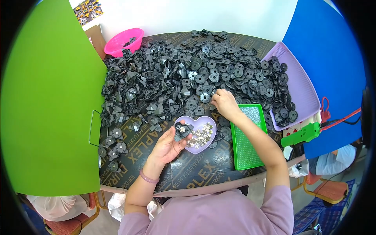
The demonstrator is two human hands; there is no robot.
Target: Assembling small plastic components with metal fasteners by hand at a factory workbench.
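Right now the left hand (167, 145) has its grip around a small black plastic part with a shiny round metal piece (181, 129), just over the purple heart-shaped dish of little silver metal rings (200, 135), while the right hand (225, 102) pinches at the big heap of black plastic discs and flat pieces (188, 74) on the dark desk (188, 168). About 8 finished-looking black round parts (111, 147) sit by the left edge, so I think only a little is done and most is left.

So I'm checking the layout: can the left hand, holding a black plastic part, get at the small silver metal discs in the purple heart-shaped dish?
Probably yes: the left hand sits at the purple heart-shaped dish's edge, nothing covers the silver discs, but its fingers are occupied by the black plastic part.
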